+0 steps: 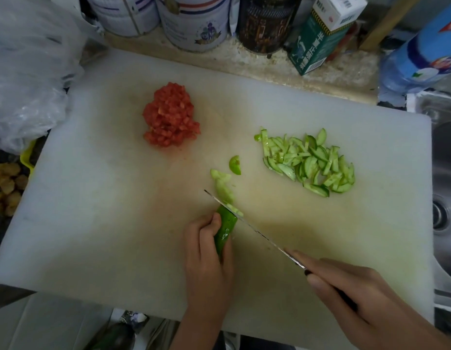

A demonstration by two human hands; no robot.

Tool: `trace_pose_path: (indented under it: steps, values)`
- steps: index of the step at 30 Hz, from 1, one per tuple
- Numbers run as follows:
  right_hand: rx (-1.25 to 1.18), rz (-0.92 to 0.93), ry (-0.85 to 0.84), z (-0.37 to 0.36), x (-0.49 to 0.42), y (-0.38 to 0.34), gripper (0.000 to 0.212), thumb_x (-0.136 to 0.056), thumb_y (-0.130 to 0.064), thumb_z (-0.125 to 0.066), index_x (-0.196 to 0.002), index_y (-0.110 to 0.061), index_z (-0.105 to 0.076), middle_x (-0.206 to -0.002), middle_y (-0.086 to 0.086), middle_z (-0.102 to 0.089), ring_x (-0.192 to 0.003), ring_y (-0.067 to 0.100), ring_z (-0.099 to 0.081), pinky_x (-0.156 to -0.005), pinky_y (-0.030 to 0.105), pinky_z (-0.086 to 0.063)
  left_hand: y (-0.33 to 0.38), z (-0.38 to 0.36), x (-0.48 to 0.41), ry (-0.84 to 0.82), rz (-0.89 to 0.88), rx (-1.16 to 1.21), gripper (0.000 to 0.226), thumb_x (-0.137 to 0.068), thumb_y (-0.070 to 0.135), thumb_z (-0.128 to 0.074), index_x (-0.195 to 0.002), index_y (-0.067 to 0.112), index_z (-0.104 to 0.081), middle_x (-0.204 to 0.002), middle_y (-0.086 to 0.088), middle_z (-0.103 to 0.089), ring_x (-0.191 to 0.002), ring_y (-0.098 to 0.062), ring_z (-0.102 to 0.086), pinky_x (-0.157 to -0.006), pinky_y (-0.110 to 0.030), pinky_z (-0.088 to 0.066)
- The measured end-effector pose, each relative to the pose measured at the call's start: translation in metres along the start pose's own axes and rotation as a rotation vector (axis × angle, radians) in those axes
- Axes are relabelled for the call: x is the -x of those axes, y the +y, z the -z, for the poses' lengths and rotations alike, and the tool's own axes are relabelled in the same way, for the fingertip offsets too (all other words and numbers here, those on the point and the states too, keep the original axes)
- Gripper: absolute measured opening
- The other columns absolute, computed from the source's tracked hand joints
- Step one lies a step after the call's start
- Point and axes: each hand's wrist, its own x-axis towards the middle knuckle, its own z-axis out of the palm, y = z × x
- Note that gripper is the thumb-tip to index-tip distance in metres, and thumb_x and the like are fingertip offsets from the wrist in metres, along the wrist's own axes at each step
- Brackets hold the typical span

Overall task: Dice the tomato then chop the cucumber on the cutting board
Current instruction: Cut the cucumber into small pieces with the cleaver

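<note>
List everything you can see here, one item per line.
cutting board: one, white, centre
diced tomato: one pile, red, board's far left
cucumber slices: one pile, green, board's right
cucumber end: one, green, mid-board
knife: one, dark handle, slanting across near board
cucumber: one uncut piece, green, at its blade
tins: three, white and dark, behind board
carton: one, green, behind board
bottle: one, blue, far right
plastic bag: one, translucent, left
sink: one, steel, right
left hand: holds the cucumber
right hand: grips the knife

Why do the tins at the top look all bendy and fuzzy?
Head view: the wide-angle lens curves the tins and the cutting board edges toward the frame's borders; dim light softens the whole picture; the plastic bag glints.
</note>
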Motion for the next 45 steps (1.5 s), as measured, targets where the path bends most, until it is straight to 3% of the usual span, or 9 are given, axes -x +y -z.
trace_pose_path:
  steps: [7, 11, 16, 21, 25, 32, 40, 43, 45]
  values:
    - [-0.069, -0.034, -0.002, -0.011, -0.016, 0.005, 0.039, -0.099, -0.042, -0.038, -0.137, -0.043, -0.045, -0.071, -0.016, -0.052, -0.059, 0.0, -0.048, -0.054, 0.02, -0.043, 0.002, 0.001, 0.001, 0.004, 0.018, -0.006, 0.029, -0.09, 0.01, -0.056, -0.119, 0.008, -0.05, -0.117, -0.008, -0.049, -0.111, -0.011, -0.047, -0.101, -0.016, -0.038]
    - [-0.142, -0.017, 0.038, 0.007, -0.005, -0.008, 0.038, -0.095, -0.037, -0.043, -0.131, -0.035, -0.056, -0.068, -0.023, -0.053, -0.054, -0.004, -0.048, -0.054, 0.007, -0.038, 0.0, 0.006, 0.005, -0.024, -0.002, -0.022, 0.033, -0.092, 0.01, -0.054, -0.124, 0.003, -0.051, -0.121, -0.015, -0.053, -0.114, -0.021, -0.053, -0.101, -0.023, -0.043]
    - [-0.056, -0.032, 0.036, 0.011, 0.009, -0.014, 0.038, -0.095, -0.043, -0.043, -0.132, -0.045, -0.051, -0.091, -0.004, -0.07, -0.079, 0.008, -0.067, -0.068, 0.023, -0.053, -0.005, 0.005, 0.011, -0.03, 0.017, -0.038, 0.041, -0.085, 0.0, -0.063, -0.125, 0.002, -0.051, -0.121, -0.013, -0.053, -0.112, -0.024, -0.055, -0.095, -0.033, -0.048]
    - [-0.034, -0.018, 0.01, 0.005, 0.009, -0.009, 0.038, -0.097, -0.046, -0.039, -0.134, -0.044, -0.049, -0.089, -0.008, -0.066, -0.075, 0.006, -0.065, -0.063, 0.02, -0.051, -0.003, 0.004, 0.009, 0.0, 0.059, 0.012, 0.031, -0.089, 0.012, -0.056, -0.12, 0.007, -0.049, -0.119, -0.01, -0.053, -0.115, -0.009, -0.047, -0.101, -0.016, -0.039]
    - [0.022, 0.009, 0.028, 0.004, 0.007, -0.011, 0.038, -0.098, -0.043, -0.038, -0.135, -0.041, -0.048, -0.081, -0.013, -0.059, -0.067, 0.001, -0.06, -0.058, 0.014, -0.047, -0.004, 0.003, 0.011, 0.001, 0.09, 0.025, 0.027, -0.089, 0.013, -0.054, -0.115, 0.009, -0.048, -0.117, -0.01, -0.054, -0.112, -0.011, -0.049, -0.093, -0.025, -0.046]
    - [0.0, -0.022, -0.045, -0.013, -0.011, 0.002, 0.041, -0.1, -0.047, -0.033, -0.139, -0.04, -0.044, -0.077, -0.017, -0.054, -0.063, 0.0, -0.053, -0.057, 0.023, -0.046, 0.001, 0.002, 0.013, 0.012, 0.049, 0.01, 0.027, -0.089, 0.008, -0.055, -0.116, 0.007, -0.05, -0.119, -0.015, -0.053, -0.114, -0.016, -0.051, -0.101, -0.019, -0.041]
    - [-0.119, -0.016, 0.017, 0.005, 0.002, -0.013, 0.037, -0.096, -0.037, -0.043, -0.132, -0.038, -0.054, -0.074, -0.022, -0.058, -0.06, -0.004, -0.054, -0.057, 0.009, -0.042, 0.0, 0.003, 0.013, 0.013, 0.061, 0.031, 0.03, -0.09, 0.01, -0.056, -0.119, 0.008, -0.049, -0.122, -0.008, -0.047, -0.112, -0.017, -0.051, -0.098, -0.019, -0.042]
    - [-0.093, -0.042, -0.022, 0.007, 0.011, -0.014, 0.038, -0.096, -0.046, -0.04, -0.133, -0.047, -0.048, -0.094, -0.007, -0.069, -0.08, 0.007, -0.066, -0.067, 0.024, -0.053, 0.001, 0.003, 0.014, 0.014, 0.064, 0.031, 0.031, -0.09, 0.011, -0.056, -0.12, 0.008, -0.049, -0.121, -0.006, -0.046, -0.11, -0.018, -0.051, -0.094, -0.024, -0.046]
    - [-0.082, -0.051, -0.039, 0.007, 0.012, -0.013, 0.038, -0.096, -0.049, -0.039, -0.133, -0.049, -0.047, -0.093, -0.004, -0.069, -0.079, 0.009, -0.066, -0.067, 0.027, -0.053, 0.002, 0.003, 0.014, 0.013, 0.067, 0.032, 0.031, -0.091, 0.012, -0.056, -0.12, 0.008, -0.049, -0.12, -0.005, -0.045, -0.109, -0.016, -0.05, -0.092, -0.024, -0.045]
